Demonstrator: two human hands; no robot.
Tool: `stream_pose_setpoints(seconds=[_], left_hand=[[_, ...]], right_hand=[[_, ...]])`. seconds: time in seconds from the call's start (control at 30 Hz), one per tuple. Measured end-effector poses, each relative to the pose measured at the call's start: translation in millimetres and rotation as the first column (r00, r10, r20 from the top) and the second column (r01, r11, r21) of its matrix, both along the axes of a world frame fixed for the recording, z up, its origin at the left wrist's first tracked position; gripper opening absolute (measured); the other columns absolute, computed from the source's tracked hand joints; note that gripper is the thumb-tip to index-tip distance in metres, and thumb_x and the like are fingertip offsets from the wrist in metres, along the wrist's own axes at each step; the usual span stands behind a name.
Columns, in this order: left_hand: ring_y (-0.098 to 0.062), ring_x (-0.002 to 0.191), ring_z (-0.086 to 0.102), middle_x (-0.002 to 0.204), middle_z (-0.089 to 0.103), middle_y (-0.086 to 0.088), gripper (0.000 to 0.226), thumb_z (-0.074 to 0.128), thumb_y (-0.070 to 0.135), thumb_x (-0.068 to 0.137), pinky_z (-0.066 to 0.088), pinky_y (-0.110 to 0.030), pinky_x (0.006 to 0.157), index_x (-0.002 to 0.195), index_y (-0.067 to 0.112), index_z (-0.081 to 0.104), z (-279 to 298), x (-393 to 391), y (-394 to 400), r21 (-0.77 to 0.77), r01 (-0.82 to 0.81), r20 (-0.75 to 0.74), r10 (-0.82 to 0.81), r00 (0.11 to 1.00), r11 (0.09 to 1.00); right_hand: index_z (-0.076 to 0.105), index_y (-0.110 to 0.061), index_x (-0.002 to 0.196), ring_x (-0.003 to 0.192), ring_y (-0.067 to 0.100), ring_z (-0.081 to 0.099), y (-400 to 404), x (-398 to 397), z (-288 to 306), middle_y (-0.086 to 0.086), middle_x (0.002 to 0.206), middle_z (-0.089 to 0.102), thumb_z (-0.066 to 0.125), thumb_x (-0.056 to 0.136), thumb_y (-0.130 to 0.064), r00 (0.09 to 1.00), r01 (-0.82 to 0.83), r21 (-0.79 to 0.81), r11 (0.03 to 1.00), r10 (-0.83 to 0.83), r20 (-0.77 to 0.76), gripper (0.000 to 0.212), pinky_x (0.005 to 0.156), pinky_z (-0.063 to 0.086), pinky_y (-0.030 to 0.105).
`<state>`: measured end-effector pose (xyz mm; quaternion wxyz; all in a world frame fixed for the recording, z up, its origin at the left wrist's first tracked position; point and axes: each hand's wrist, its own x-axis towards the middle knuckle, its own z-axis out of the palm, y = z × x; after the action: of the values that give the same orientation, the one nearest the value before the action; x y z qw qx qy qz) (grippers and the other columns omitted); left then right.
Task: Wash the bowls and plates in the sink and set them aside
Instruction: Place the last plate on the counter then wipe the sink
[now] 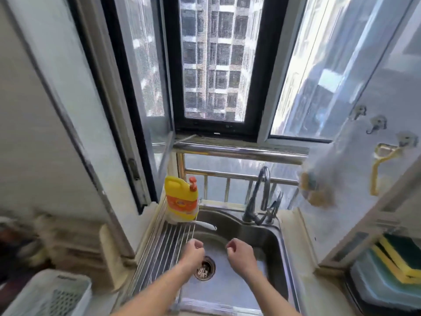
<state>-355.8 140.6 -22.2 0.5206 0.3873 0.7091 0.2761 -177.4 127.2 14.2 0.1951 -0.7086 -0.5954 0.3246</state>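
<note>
Hovering over the steel sink [279, 258], both bare hands were held apart above the basin, each curled into a loose fist with nothing in its grip. The left hand [192, 252] lay just beside the right edge of a wire rack [164, 245] that spanned the sink's left part; the right hand [240, 253] hung above the basin, right of the round drain [204, 268]. No bowl or plate could be made out in the visible part of the basin; only the bare steel floor and the drain strainer showed between the forearms. A yellow detergent bottle [181, 198] with a red pump stood upright at the far end of the rack, against the window frame. A curved faucet [259, 197] rose from the sink's back rim. On the tabletop to the right, yellow-and-green sponges [397, 254] rested on a pale blue-green container [373, 281]. A yellow peeler [379, 167] hung from a wall hook at upper right. At lower left, a white slotted basket [50, 295] stood on the tabletop. Much of the view was blurred.
</note>
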Motion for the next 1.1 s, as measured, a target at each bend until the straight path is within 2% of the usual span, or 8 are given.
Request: stream_pose_setpoints(seconds=[0.1,0.2,0.33,0.47,0.53,0.63,0.87,1.1], left_hand=[[-0.027,0.081,0.063,0.089,0.066,-0.01,0.037,0.046,0.017,0.063,0.048,-0.034,0.069,0.097,0.018,0.06,-25,-36,22,-0.027,-0.044,-0.015,0.043,0.999,0.999],[-0.029,0.09,0.066,0.097,0.067,-0.01,0.027,0.05,0.01,0.075,0.057,-0.04,0.079,0.097,0.02,0.059,-29,-54,39,-0.019,-0.104,-0.06,0.103,0.993,0.994],[-0.028,0.093,0.063,0.105,0.061,-0.009,0.04,0.052,-0.002,0.086,0.055,-0.041,0.082,0.123,0.015,0.054,-36,-60,70,-0.009,-0.179,-0.098,0.177,0.979,0.984],[-0.023,0.1,0.064,0.122,0.059,-0.005,0.058,0.063,0.005,0.084,0.052,-0.031,0.082,0.134,0.033,0.052,-46,-69,97,0.061,-0.204,-0.274,0.213,0.938,0.977],[-0.026,0.105,0.064,0.132,0.055,-0.005,0.066,0.065,0.003,0.084,0.053,-0.033,0.087,0.139,0.035,0.048,-61,-73,111,0.072,-0.271,-0.266,0.28,0.922,0.96],[-0.026,0.11,0.061,0.131,0.058,-0.008,0.068,0.073,0.004,0.08,0.05,-0.036,0.094,0.132,0.039,0.046,-81,-79,127,0.138,-0.368,-0.292,0.393,0.872,0.92],[-0.024,0.1,0.052,0.126,0.044,-0.01,0.076,0.075,-0.009,0.069,0.049,-0.035,0.086,0.135,0.025,0.06,-76,-73,153,0.331,-0.247,-0.566,0.401,0.72,0.911],[-0.033,0.103,0.054,0.125,0.037,-0.006,0.069,0.069,-0.006,0.073,0.052,-0.044,0.086,0.134,0.021,0.054,-83,-70,150,0.307,-0.229,-0.581,0.372,0.723,0.924]], right_hand=[[0.061,-0.027,0.085,0.092,0.015,0.063,22,-34,-10,-0.002,0.095,0.071,0.054,0.091,-0.015,0.998,-0.05,-0.027,0.998,0.049,-0.025,0.015,0.079,0.044,0.025],[0.068,-0.02,0.091,0.096,0.017,0.065,46,-56,-20,0.001,0.098,0.073,0.053,0.089,-0.015,0.996,-0.075,-0.063,0.995,0.072,-0.044,0.016,0.083,0.047,0.029],[0.063,-0.019,0.1,0.091,0.016,0.063,95,-73,-26,-0.002,0.095,0.067,0.058,0.09,-0.021,0.992,-0.103,-0.033,0.994,0.1,-0.083,0.011,0.083,0.05,0.03],[0.05,-0.018,0.138,0.111,0.011,0.057,154,-85,-35,-0.006,0.124,0.055,0.076,0.086,-0.037,0.971,-0.09,0.022,0.996,0.093,-0.221,0.061,0.098,0.05,0.03],[0.041,-0.026,0.145,0.12,0.002,0.047,179,-91,-37,-0.016,0.131,0.045,0.082,0.083,-0.042,0.951,-0.133,0.044,0.99,0.14,-0.276,0.076,0.103,0.041,0.019],[0.041,-0.037,0.132,0.106,-0.018,0.05,207,-105,-43,-0.027,0.121,0.048,0.088,0.077,-0.028,0.888,-0.204,0.078,0.976,0.218,-0.404,0.073,0.085,0.039,0.0],[0.049,-0.055,0.12,0.098,-0.008,0.061,239,-133,-73,-0.021,0.109,0.065,0.088,0.066,-0.057,0.871,-0.141,0.129,0.982,0.185,-0.455,0.067,0.077,0.047,0.014],[0.054,-0.055,0.11,0.093,-0.008,0.063,244,-132,-76,-0.023,0.099,0.068,0.09,0.069,-0.042,0.884,-0.086,0.163,0.983,0.15,-0.442,0.056,0.073,0.049,0.012]])
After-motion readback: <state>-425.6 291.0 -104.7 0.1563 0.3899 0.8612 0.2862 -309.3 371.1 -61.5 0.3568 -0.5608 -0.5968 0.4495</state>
